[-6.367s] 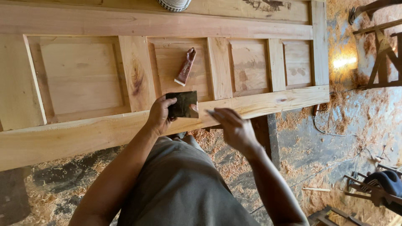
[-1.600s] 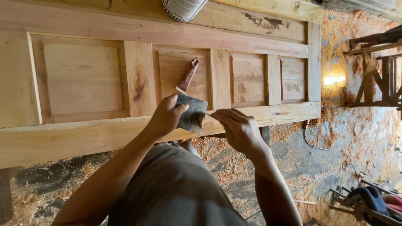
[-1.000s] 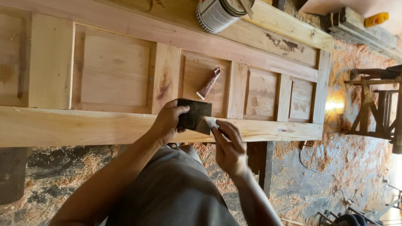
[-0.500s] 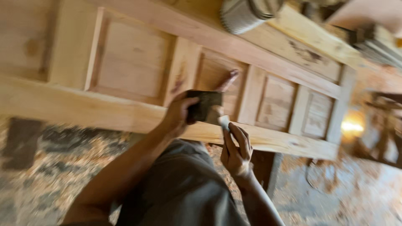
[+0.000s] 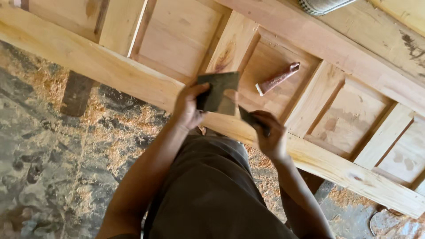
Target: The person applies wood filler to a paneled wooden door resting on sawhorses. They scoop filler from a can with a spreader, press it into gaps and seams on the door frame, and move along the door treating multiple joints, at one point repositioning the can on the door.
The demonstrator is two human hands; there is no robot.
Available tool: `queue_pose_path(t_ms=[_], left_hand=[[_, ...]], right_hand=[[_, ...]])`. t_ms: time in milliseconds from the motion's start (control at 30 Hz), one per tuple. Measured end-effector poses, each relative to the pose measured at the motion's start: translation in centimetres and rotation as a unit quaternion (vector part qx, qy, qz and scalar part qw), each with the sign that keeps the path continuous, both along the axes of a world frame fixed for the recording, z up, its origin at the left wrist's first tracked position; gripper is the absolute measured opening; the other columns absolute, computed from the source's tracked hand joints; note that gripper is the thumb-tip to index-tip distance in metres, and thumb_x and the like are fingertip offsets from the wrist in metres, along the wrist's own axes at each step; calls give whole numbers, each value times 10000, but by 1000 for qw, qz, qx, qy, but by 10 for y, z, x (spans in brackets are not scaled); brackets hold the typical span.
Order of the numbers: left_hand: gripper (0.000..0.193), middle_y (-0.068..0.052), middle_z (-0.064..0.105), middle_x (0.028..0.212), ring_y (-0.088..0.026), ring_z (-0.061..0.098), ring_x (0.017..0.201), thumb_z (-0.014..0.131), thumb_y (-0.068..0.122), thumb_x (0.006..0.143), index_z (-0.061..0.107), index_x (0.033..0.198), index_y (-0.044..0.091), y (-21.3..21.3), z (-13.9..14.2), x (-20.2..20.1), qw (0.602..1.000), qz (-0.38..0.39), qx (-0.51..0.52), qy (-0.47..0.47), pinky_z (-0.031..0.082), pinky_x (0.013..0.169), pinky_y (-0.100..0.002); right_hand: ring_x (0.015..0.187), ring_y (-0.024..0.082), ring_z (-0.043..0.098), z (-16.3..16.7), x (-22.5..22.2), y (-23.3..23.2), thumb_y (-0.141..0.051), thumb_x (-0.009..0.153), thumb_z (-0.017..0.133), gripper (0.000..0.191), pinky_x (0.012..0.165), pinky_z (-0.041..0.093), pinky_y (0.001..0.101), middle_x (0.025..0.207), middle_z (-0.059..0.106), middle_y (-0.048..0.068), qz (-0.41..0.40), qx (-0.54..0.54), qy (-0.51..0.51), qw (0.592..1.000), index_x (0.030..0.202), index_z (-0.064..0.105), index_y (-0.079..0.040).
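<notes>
A panelled wooden door lies flat and runs diagonally from the upper left of the frame to the lower right, its near rail forming the long edge closest to the person. Just right of the frame's centre, the left hand pinches a dark flat plate by its left side, thumb on top and fingers curled under it, so the plate hangs over the near rail and partly over a recessed panel. Just right of it, the right hand is closed around a small dark tool whose tip points up-left and meets the plate's lower right corner. Both hands sit right at the door's near edge, close together, with the person's dark-clad body directly below them.

In the recessed panel above the right hand lies a reddish-brown tube, slanted, clear of both hands and of the panel's raised borders. A ribbed round container shows at the top edge, resting on the far rail.

The sawdust-strewn floor fills the lower left of the frame, and a dark support post stands under the rail there.
</notes>
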State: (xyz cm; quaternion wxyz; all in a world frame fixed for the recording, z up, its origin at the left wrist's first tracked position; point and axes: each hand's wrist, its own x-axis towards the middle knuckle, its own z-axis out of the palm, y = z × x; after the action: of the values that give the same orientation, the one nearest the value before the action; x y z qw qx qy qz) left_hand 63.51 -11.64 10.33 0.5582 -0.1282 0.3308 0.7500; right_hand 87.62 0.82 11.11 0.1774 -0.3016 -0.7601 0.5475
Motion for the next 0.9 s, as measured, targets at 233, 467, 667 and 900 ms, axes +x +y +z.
queue_pose_path(t_ms=[233,467,667,900], left_hand=[[261,-144,721,957,-192,732,749,602,68,961,599,1178,-77,-13,11,-16,998,-56,-8,11,627,668,-312],[332,-180,717,1069,-236,737,893,597,53,951,591,1251,-90,-47,-18,-75,999,-28,32,-5,639,791,-349],[335,-145,723,1035,-231,738,844,600,67,925,616,1243,-38,-128,-66,-140,989,-110,-97,-16,636,721,-378],[376,-143,718,1085,-227,724,913,636,53,910,621,1274,-41,-212,-145,-257,987,-133,-83,-28,636,796,-367]], right_hand=[[913,234,695,-48,-43,44,-31,807,713,387,795,567,346,1042,728,155,113,-547,120,821,1180,666,60],[925,231,709,-126,-62,8,13,841,721,318,840,591,367,1015,724,135,44,-535,51,842,1147,651,66],[864,223,712,-149,-86,-33,83,851,698,270,792,626,368,978,716,118,-93,-509,7,856,1114,651,45],[879,244,731,-146,-190,-102,28,884,692,181,813,625,379,987,733,123,-298,-503,3,811,1063,672,41]])
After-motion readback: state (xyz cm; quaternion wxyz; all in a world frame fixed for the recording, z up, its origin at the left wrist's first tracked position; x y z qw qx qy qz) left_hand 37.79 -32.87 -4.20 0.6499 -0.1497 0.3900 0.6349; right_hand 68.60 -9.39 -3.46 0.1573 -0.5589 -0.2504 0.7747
